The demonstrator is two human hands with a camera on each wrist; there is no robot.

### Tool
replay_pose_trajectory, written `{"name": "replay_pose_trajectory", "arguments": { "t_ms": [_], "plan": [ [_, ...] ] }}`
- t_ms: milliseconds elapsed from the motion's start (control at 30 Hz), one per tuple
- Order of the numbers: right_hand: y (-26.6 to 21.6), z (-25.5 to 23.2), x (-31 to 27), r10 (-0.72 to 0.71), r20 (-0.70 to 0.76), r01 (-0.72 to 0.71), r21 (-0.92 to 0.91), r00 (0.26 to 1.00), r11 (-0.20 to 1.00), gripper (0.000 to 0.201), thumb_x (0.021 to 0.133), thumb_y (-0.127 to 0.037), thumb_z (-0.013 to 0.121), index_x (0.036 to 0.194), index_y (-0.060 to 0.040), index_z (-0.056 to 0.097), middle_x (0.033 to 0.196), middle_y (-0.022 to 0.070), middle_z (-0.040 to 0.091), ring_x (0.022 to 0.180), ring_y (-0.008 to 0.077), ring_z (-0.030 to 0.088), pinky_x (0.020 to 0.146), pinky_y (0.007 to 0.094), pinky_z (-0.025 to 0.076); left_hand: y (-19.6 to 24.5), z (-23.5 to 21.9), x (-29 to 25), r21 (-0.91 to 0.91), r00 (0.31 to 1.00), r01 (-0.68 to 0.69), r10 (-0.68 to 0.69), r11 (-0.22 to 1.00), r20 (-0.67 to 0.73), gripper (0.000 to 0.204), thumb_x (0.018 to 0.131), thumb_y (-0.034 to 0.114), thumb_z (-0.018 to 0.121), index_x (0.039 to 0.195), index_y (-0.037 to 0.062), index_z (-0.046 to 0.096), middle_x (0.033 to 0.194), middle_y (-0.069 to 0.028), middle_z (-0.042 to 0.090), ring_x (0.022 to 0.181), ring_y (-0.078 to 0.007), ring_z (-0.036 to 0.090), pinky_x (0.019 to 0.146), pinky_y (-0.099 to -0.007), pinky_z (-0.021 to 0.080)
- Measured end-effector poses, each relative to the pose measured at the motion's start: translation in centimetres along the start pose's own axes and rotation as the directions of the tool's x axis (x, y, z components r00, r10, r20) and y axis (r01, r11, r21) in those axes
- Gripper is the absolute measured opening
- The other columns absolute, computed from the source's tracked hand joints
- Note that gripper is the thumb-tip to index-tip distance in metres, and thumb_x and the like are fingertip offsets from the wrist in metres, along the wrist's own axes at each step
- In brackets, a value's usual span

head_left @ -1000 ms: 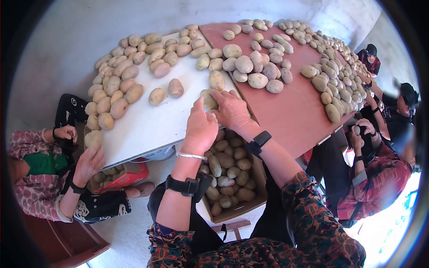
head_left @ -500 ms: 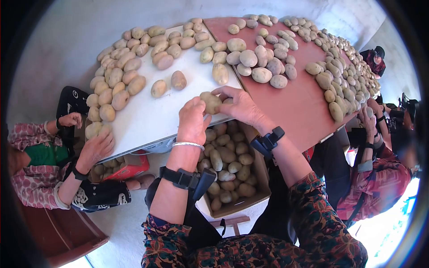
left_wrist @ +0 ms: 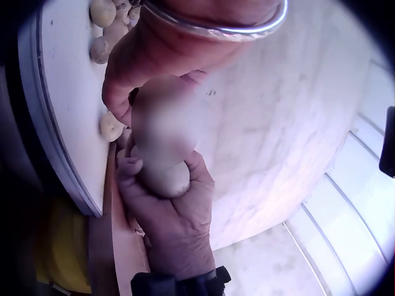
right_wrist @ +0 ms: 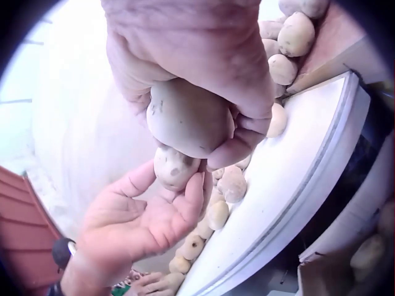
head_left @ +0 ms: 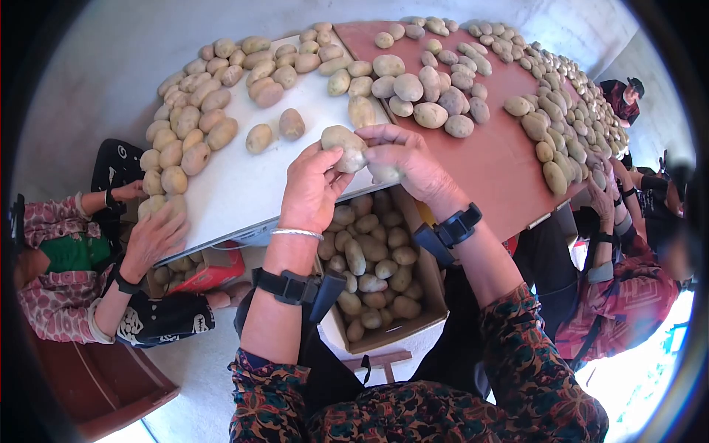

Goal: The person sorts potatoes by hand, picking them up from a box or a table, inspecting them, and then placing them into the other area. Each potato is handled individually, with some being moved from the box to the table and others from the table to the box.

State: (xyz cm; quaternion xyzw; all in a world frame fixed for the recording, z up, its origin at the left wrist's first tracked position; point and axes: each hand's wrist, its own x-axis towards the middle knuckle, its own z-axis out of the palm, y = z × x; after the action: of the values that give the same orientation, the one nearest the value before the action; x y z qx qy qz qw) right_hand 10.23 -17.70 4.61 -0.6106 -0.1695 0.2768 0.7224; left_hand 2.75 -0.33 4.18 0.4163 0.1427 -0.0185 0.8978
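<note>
In the head view my left hand [head_left: 314, 183] grips a potato [head_left: 343, 148] above the white tabletop's front edge. My right hand [head_left: 413, 164] curls round another potato [head_left: 385, 173], its fingertips close to the first one. From the right wrist view, the right hand's potato [right_wrist: 188, 117] fills the palm side, and the left hand's potato [right_wrist: 176, 168] sits between thumb and fingers just below, the two overlapping in view. The left wrist view shows a blurred potato [left_wrist: 163, 120] in the left hand and a paler potato [left_wrist: 165, 177] in the right.
Potatoes lie along the far side of the white table [head_left: 244, 184] and in heaps on the red table [head_left: 480, 170]. Below the edge stands a cardboard box [head_left: 436, 317] of potatoes. At left another person's hand [head_left: 155, 236] touches potatoes; more people sit at right.
Both hands have risen from the white tabletop with potatoes and drawn slightly apart. The left hand's potato now shows more fully. The neighbour's hand at left has moved slightly along the table edge.
</note>
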Motion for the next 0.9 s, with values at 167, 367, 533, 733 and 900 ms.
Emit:
{"name": "replay_pose_trajectory", "arguments": {
  "t_ms": [167,367,533,733,900],
  "plan": [
    [-0.8,-0.5,-0.7,0.145,0.022,-0.147,0.186,0.989,0.972,0.048,0.094,-0.036,0.057,0.123,0.0023,0.059,0.109,0.0095,0.065,0.091,0.0152,0.064,0.069,0.0281,0.056,0.8,-0.4,-0.2,0.154,0.995,0.061,-0.073,0.986,0.07,0.041,0.093,0.027,0.054,0.13,0.0076,0.056,0.116,-0.0035,0.062,0.104,-0.0139,0.058,0.086,-0.0289,0.048],
    [-1.7,0.6,-2.8,0.283,0.051,-0.273,-0.152,0.958,0.95,0.047,0.087,-0.043,0.07,0.114,-0.0049,0.065,0.098,0.0037,0.066,0.088,0.0113,0.062,0.069,0.0268,0.053,0.9,-0.1,-1.0,0.51,0.981,0.032,-0.125,0.859,0.15,0.04,0.095,0.033,0.056,0.123,0.0044,0.062,0.109,-0.0027,0.065,0.095,-0.011,0.061,0.08,-0.0276,0.05],
    [-1.9,-0.4,-3.6,0.35,0.114,-0.286,-0.375,0.93,0.882,0.042,0.086,-0.041,0.071,0.107,-0.0053,0.067,0.098,0.0026,0.066,0.09,0.0103,0.061,0.067,0.0265,0.051,1.4,-0.1,-1.6,0.736,0.948,-0.068,-0.186,0.674,0.258,0.044,0.092,0.034,0.06,0.121,0.0007,0.064,0.102,-0.0045,0.067,0.089,-0.0104,0.061,0.076,-0.0262,0.051],
    [-0.8,-2.2,-3.8,0.323,-0.128,-0.347,-0.308,0.938,0.886,0.035,0.088,-0.038,0.071,0.106,-0.0086,0.068,0.101,0.0017,0.066,0.096,0.0111,0.061,0.07,0.0267,0.051,-0.3,-1.1,-1.8,0.961,0.958,-0.258,-0.151,-0.097,0.242,0.035,0.084,0.022,0.062,0.111,0.0011,0.068,0.099,-0.0173,0.071,0.09,-0.0307,0.067,0.083,-0.0365,0.052],
    [-1.3,-2.4,-4.0,0.319,-0.115,-0.331,-0.102,0.941,0.938,0.032,0.09,-0.034,0.069,0.11,-0.0083,0.067,0.105,0.0014,0.066,0.102,0.0139,0.062,0.078,0.0285,0.053,-0.8,-1.7,-1.3,0.928,0.984,-0.177,-0.028,-0.329,0.177,0.024,0.082,0.013,0.058,0.099,0.0026,0.072,0.094,-0.0191,0.071,0.093,-0.0344,0.067,0.086,-0.0393,0.051]
  ]
}}
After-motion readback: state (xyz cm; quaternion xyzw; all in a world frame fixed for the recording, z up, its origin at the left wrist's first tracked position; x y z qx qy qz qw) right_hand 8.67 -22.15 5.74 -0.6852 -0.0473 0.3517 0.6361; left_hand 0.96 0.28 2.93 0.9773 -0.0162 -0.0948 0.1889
